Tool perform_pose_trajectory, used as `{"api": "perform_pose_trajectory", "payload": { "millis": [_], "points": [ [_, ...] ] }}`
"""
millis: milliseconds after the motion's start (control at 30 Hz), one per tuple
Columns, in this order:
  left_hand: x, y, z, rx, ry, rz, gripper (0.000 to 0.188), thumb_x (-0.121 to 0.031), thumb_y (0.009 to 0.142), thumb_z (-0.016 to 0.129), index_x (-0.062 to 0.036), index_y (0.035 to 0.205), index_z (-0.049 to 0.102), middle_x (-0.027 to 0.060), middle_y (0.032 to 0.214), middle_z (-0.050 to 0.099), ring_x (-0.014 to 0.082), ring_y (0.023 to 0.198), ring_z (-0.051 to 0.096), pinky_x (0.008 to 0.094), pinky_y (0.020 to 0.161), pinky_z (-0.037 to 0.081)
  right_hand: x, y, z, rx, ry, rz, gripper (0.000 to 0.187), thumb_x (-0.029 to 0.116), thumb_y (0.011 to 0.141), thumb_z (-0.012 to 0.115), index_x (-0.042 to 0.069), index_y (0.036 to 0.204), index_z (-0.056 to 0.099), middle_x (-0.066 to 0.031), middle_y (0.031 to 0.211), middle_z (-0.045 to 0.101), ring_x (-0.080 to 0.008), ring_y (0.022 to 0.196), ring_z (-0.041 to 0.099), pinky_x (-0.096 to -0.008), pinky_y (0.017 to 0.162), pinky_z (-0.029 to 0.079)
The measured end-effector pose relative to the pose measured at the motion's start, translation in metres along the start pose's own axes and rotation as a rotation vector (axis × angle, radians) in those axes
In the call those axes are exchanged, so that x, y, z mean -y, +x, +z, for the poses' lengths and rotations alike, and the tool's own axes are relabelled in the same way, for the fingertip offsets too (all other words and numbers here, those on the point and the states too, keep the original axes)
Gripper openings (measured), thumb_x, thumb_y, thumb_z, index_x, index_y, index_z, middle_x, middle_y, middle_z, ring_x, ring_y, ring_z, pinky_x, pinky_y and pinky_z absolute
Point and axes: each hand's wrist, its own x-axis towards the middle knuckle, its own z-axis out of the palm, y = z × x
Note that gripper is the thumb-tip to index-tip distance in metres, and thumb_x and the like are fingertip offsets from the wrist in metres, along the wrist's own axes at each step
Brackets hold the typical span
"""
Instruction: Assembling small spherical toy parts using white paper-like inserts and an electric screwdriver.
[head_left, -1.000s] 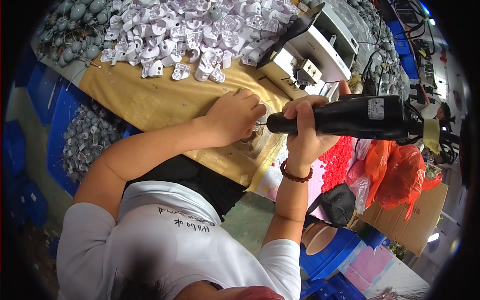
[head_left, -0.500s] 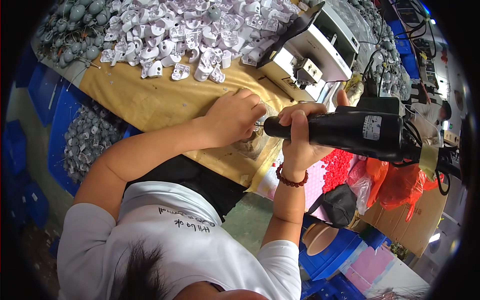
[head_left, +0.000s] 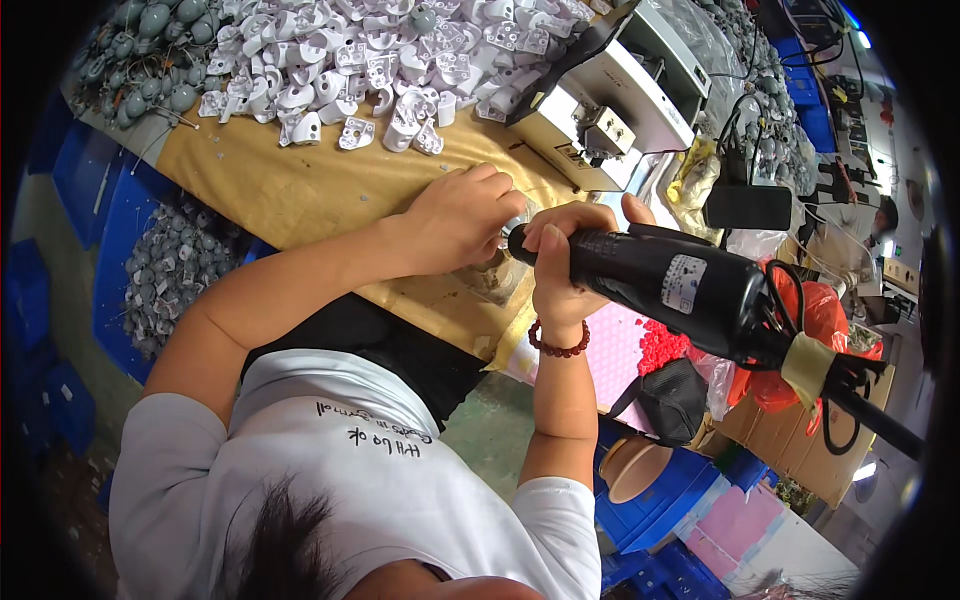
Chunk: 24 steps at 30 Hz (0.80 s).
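Observation:
My right hand point(head_left: 562, 285) is wrapped around a black electric screwdriver point(head_left: 690, 285), which is tilted, its cord end to the lower right. The screwdriver's nose points left and meets the fingertips of my left hand point(head_left: 468, 215). That hand is closed with its fingers curled over a small part, mostly hidden; only a pale grey bit shows by the nose. Both hands are over the brown-covered worktable point(head_left: 320, 190). Beyond them lies a heap of white plastic housings point(head_left: 380, 65), a few loose at its near edge.
Grey round parts with wires point(head_left: 160, 50) lie far left; more fill a blue bin point(head_left: 110, 300). A white boxy device point(head_left: 610, 110) stands beyond my right hand. Small red pieces point(head_left: 658, 347), a black bag point(head_left: 672, 402) and a red plastic bag point(head_left: 815, 320) are on the right.
The screwdriver has moved left, its nose now against my left fingertips, and its cord end has swung down toward me. My left hand has shifted slightly.

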Motion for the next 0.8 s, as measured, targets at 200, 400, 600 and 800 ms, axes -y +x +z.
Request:
{"api": "perform_pose_trajectory", "payload": {
  "millis": [200,400,600,800],
  "points": [
    [0.002,0.000,0.002,0.011,-0.015,-0.006,0.030,-0.006,0.066,0.073,-0.0078,0.092,0.058,0.0088,0.092,0.055,0.0295,0.095,0.056,0.0405,0.077,0.050,0.001,0.002,0.002,0.082,0.057,-0.018,0.078,-0.005,0.080,0.067,0.008,0.145,0.026,-0.0079,0.083,0.061,-0.0125,0.070,0.056,-0.0253,0.068,0.047],
    [0.001,0.000,0.003,0.027,-0.043,-0.022,0.029,-0.005,0.068,0.072,-0.0057,0.093,0.058,0.0100,0.095,0.055,0.0308,0.098,0.054,0.0405,0.080,0.050,0.003,0.008,-0.001,0.042,0.029,0.035,0.071,-0.007,0.080,0.067,-0.004,0.139,0.028,-0.0091,0.094,0.058,-0.0141,0.069,0.059,-0.0266,0.065,0.050],
    [-0.004,-0.006,0.005,0.032,0.030,-0.078,0.032,-0.005,0.072,0.072,-0.0025,0.101,0.057,0.0132,0.108,0.055,0.0338,0.111,0.051,0.0417,0.093,0.047,0.014,0.041,-0.035,-0.326,0.082,0.274,0.044,-0.002,0.090,0.062,-0.002,0.129,0.041,-0.0089,0.077,0.065,-0.0158,0.067,0.063,-0.0273,0.063,0.051],
    [-0.006,-0.008,0.002,-0.012,0.003,0.001,0.033,-0.005,0.074,0.074,-0.0020,0.103,0.059,0.0138,0.111,0.059,0.0352,0.119,0.051,0.0426,0.097,0.045,-0.043,0.012,-0.120,-0.604,-0.079,0.415,0.053,0.007,0.095,0.063,-0.008,0.141,0.040,-0.0161,0.112,0.064,-0.0178,0.092,0.064,-0.0297,0.079,0.053]
  ]
}}
